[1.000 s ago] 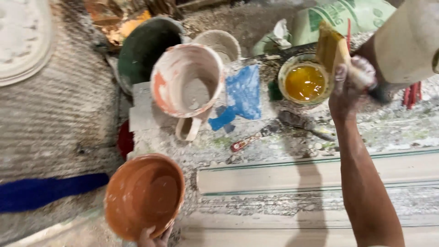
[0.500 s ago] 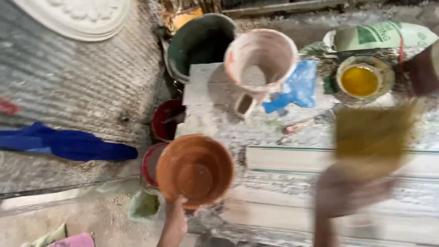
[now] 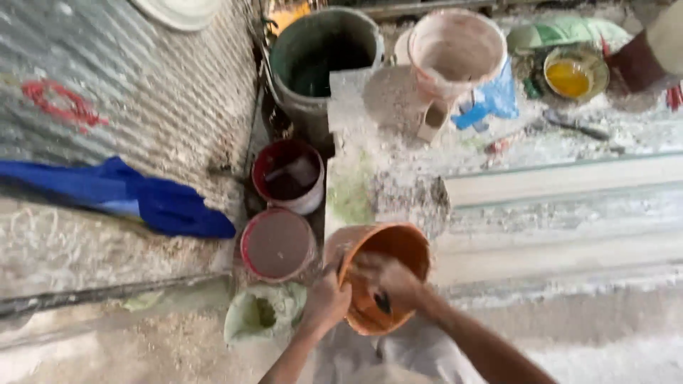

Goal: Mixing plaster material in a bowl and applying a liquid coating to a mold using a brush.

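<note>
A plaster-dusted workbench (image 3: 569, 235) carries a white moulding strip (image 3: 562, 186), pale bucket (image 3: 455, 53) and yellow-filled bowl (image 3: 573, 75).

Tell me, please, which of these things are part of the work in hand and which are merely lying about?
In hand:
- orange bowl, tilted
- left hand on its rim
- right hand reaching inside it

Lying about:
- two red tubs
- green bucket
- pale jug
- dish of yellow liquid
- blue cloth

Left hand (image 3: 326, 302) and right hand (image 3: 388, 279): bare, no gloves, rings or watch. Forearms bare below each hand; no sleeves visible.
</note>
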